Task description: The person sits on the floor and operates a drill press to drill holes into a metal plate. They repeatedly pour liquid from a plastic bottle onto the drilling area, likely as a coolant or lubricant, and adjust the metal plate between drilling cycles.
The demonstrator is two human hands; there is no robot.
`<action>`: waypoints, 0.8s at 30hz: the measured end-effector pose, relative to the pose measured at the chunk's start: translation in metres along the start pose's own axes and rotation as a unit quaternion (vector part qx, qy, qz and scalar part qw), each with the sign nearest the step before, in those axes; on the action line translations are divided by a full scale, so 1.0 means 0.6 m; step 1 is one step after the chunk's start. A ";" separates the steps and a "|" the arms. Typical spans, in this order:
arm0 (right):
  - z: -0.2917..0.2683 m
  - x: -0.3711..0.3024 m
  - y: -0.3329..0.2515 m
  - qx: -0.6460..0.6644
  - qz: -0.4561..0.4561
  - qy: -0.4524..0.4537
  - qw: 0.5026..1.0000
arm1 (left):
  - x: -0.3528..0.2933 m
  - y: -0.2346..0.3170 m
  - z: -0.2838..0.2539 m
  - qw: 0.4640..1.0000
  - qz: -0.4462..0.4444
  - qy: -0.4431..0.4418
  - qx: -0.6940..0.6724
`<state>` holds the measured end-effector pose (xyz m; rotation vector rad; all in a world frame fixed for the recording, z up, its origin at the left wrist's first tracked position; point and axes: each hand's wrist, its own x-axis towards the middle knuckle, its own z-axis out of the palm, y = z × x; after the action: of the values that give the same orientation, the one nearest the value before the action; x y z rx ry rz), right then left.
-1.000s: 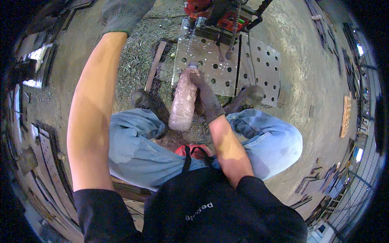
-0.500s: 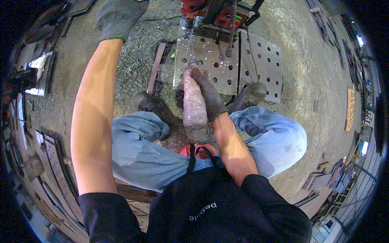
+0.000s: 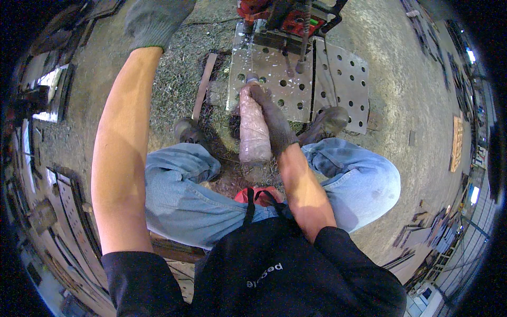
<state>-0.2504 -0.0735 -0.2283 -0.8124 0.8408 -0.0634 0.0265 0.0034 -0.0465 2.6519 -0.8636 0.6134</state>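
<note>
My right hand (image 3: 274, 119), in a dark grey work glove, is closed round the narrower upper part of a bottle-shaped object (image 3: 254, 134). It is pinkish-grey, with a wrinkled, film-like surface; its exact kind does not show. The wide end is nearest me, and the narrow end points away over the perforated metal plate (image 3: 272, 61). My left hand (image 3: 158, 24), in a grey knitted glove, reaches far forward at the upper left. The picture's top edge cuts off its fingers, so its grip is hidden.
A red and black machine (image 3: 290, 24) stands on the plate's far end. A second perforated plate (image 3: 343, 79) adjoins on the right. A flat metal strip (image 3: 204, 87) lies left of the plates. My shoes flank the work area. Metal stock (image 3: 68, 203) lies along the left.
My left hand has shifted slightly forward, further out of the picture. The right hand and the bottle-shaped object have hardly moved.
</note>
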 end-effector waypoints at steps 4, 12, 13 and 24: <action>-0.040 0.047 0.030 0.101 0.062 -0.017 0.993 | 0.001 0.011 -0.002 1.000 0.006 -0.017 -0.020; -0.117 0.068 0.109 0.056 0.051 -0.020 0.997 | 0.006 0.017 0.005 0.999 -0.020 -0.032 -0.016; -0.094 0.057 0.094 0.064 0.072 -0.018 0.995 | 0.002 0.016 0.000 0.998 -0.033 -0.036 -0.028; 0.013 0.001 -0.010 0.103 0.049 -0.074 0.991 | 0.006 -0.010 0.001 0.999 -0.009 -0.039 -0.004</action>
<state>-0.2430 -0.0731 -0.2217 -0.5737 0.7200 -0.0019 0.0328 0.0061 -0.0460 2.6890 -0.8608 0.5056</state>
